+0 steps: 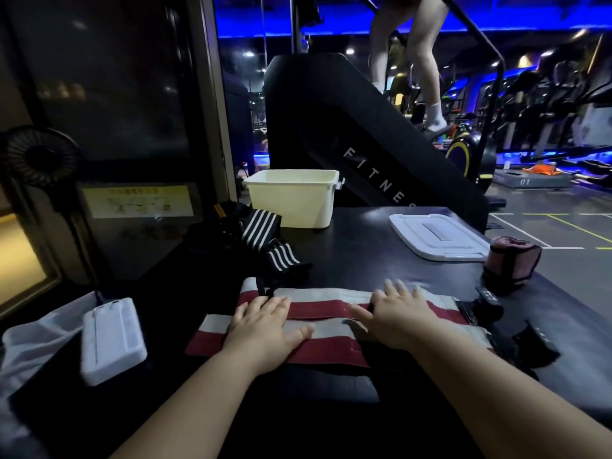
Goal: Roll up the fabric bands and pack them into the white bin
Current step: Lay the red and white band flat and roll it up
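Fabric bands (331, 304) in red and white stripes, lying flat and unrolled on the black tabletop (364, 246), close to the near edge. Two strips side by side, touching, long axis from left to right, stripes along the same line. Black closing ends (480, 311) at the right, pointing toward the right edge of the tabletop; thin black loop (261, 291) at the far left corner. Left grip (265, 329) wide, fingers straight, palm pressed down across both strips near their left end. Right grip (397, 316) wide as well, fingers spread, flat on the strips more to the right, holding nothing.

Farther back at the left, black-and-white bands (265, 226) in a loose heap, not rolled, just beside the white bin (294, 200). Bin upright at the far edge, open on top; only inner walls visible, bottom hidden from this angle. White lid (437, 236) flat on the tabletop at the right, apart from the bin. Pink band (511, 260) rolled up with a black strap around, standing at the right edge, just beside the lid. White flat block (112, 339) and pale mesh bag (33, 336) at the left. Behind the tabletop, black stair machine (347, 120) with a person's legs (420, 54) on it.
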{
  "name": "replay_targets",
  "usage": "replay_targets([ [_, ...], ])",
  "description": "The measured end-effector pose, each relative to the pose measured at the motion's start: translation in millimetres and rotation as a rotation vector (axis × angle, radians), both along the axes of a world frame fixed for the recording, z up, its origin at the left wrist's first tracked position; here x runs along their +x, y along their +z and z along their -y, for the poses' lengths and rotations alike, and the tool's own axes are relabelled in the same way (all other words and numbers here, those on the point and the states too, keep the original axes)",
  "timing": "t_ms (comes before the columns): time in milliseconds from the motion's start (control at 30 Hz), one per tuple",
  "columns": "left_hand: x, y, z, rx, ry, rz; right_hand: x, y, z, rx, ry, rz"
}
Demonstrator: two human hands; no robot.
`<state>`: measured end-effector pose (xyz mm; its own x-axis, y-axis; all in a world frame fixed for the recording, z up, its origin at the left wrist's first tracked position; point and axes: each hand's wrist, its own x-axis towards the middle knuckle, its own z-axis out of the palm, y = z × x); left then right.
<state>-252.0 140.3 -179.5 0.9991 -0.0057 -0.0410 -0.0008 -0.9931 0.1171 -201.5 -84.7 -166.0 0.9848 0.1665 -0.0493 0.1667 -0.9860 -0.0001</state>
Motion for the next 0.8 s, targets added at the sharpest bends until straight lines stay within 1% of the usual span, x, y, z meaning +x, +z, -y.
replay_targets([
  [67, 0.9, -1.2, 0.0, 0.002, 0.000, 0.011, 0.1, 0.7, -15.9, 0.092, 0.088, 0.042],
  [133, 1.2, -1.6, 0.0, 0.003, 0.002, 0.021, -2.7, -5.7, -26.0, 0.180, 0.218, 0.005],
  [200, 1.4, -2.0, -0.1, 0.002, 0.003, 0.024, -5.1, -14.3, -28.4, 0.173, 0.284, -0.035],
  [300, 2.3, -3.1, -2.8, 0.008, 0.013, 0.015, -3.6, -17.4, -26.5, 0.144, 0.277, -0.040],
  [600, 1.7, -6.9, -39.5, -0.004, 0.147, -0.020, -2.5, -17.4, -26.9, 0.096, 0.272, -0.048],
  [800, -6.6, -7.0, -47.3, 0.037, 0.221, 0.017, -3.5, -13.4, -27.3, 0.104, 0.272, -0.095],
])
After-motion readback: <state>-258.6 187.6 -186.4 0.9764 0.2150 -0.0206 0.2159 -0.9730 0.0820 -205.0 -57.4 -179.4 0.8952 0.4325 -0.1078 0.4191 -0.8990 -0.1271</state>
